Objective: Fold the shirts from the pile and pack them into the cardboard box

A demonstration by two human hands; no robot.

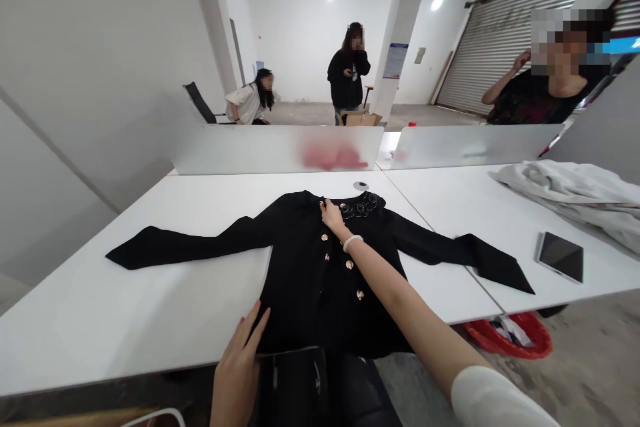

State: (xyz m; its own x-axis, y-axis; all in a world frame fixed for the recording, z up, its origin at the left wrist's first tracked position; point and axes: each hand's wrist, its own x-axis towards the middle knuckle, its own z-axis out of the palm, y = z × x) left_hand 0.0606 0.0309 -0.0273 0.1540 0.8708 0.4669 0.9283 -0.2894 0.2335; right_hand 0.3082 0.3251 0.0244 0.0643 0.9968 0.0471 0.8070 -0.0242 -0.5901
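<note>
A black jacket [300, 260] with gold buttons down its front lies flat on the white table [150, 280], both sleeves spread out to the sides. My left hand [240, 360] rests flat on the jacket's hem at the near table edge, fingers stretched out. My right hand [333, 217] reaches across the jacket's front to the beaded collar [363, 205] and pinches the fabric just left of it. A white bead bracelet sits on that wrist.
A dark phone [561, 256] and a pile of white cloth [575, 193] lie on the right table. Frosted dividers [240, 147] stand along the far edge. A red basket [510, 337] sits on the floor. Three people are beyond the dividers.
</note>
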